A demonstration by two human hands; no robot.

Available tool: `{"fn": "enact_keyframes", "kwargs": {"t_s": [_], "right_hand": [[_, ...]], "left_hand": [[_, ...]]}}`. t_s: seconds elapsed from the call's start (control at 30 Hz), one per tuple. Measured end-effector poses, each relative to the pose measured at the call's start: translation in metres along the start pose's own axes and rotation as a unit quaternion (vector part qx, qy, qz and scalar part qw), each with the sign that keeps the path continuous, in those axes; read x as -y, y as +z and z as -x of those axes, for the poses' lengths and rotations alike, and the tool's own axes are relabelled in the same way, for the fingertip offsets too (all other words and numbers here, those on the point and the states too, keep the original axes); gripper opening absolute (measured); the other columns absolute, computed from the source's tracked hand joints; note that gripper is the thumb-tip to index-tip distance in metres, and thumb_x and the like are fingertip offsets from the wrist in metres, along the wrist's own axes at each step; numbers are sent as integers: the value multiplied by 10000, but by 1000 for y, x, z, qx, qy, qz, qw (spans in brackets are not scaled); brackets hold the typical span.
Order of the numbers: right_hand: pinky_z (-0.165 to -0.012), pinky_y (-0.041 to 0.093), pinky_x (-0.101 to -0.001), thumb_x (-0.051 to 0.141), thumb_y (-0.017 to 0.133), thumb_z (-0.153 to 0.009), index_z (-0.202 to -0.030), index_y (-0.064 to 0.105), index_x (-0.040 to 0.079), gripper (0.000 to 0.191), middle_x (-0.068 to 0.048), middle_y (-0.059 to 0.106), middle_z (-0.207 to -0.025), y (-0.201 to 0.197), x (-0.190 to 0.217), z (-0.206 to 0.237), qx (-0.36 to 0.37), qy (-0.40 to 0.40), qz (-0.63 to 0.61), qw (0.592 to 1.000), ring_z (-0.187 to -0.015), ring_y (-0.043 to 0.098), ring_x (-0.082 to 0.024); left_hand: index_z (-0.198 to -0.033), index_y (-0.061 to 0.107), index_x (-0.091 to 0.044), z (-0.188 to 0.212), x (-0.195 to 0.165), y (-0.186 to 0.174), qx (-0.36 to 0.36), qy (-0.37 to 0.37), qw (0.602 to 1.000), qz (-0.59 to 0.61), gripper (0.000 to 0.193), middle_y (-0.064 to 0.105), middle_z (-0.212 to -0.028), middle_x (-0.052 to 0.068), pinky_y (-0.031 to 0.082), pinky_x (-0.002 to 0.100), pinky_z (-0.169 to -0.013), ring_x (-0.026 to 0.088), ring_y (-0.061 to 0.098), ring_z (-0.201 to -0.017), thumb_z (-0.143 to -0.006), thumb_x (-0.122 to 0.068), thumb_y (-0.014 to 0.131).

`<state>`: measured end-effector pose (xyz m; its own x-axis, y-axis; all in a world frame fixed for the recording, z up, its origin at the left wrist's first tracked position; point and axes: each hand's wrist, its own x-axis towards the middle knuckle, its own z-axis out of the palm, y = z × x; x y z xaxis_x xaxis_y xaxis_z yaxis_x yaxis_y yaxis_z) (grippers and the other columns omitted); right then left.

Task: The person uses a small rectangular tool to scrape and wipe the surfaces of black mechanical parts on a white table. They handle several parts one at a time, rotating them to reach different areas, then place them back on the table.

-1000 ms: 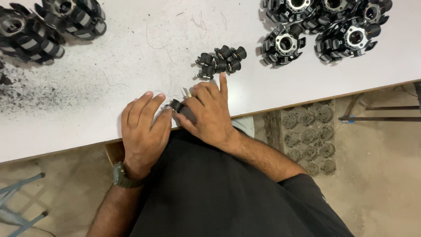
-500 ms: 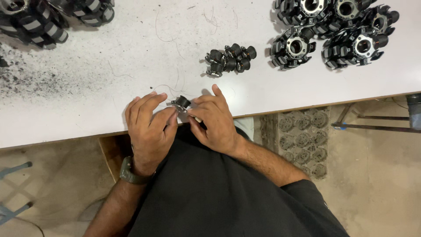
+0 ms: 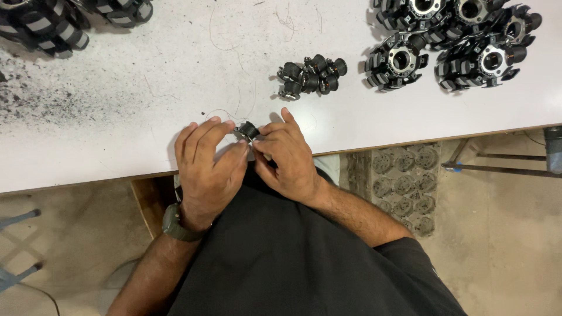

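1. small black roller part [image 3: 250, 130] sits pinched between the fingertips of both hands, just above the near table edge [image 3: 88, 180]. left hand [image 3: 208, 164] curls over it from one side, right hand [image 3: 287, 158] closes on it from the other; both grasping, not released.
2. judged handling: light, stiff, hard plastic or rubber with a metal bit; small enough to slip out of a pinch, so hold by the round sides, not the thin end. not fragile-looking.
3. just beyond the fingertips: a cluster of like black rollers [image 3: 310, 75], near but apart from the hands.
4. farther past the right fingers: assembled black wheels with silver hubs [image 3: 451, 35], well apart. past the left fingers: striped wheels [image 3: 47, 26] and dark grit.
5. open white table [image 3: 175, 70] lies ahead of the fingers; the edge is right under the palms, so a dropped part could fall to the lap or floor.
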<state>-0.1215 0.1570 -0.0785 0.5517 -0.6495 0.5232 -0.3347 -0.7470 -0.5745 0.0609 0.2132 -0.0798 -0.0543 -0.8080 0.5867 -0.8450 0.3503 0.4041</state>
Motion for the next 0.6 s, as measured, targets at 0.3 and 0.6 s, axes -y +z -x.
{"fn": "enact_keyframes", "kwargs": {"t_s": [0.3, 0.6], "right_hand": [[-1259, 330, -599, -84, 780, -801, -1057, 623, 44, 327, -91, 631, -943, 1, -2, 2, -2, 9, 1, 1000, -1110, 665, -298], [-1267, 283, -576, -104, 801, -832, -1103, 610, 47, 363, -94, 658, -1005, 7, -9, 7, -19, -88, 5, 996, -1163, 676, -288]], "left_hand": [[-986, 721, -80, -7, 0, 0, 42, -94, 994, 20, 119, 664, -1228, 56, 343, 518, -1188, 269, 597, -1279, -881, -60, 773], [-985, 710, -80, -5, 4, 2, 30, -92, 995, 40, 99, 720, -1138, 42, 301, 494, -1225, 246, 629, -1257, -895, -56, 745]]}}
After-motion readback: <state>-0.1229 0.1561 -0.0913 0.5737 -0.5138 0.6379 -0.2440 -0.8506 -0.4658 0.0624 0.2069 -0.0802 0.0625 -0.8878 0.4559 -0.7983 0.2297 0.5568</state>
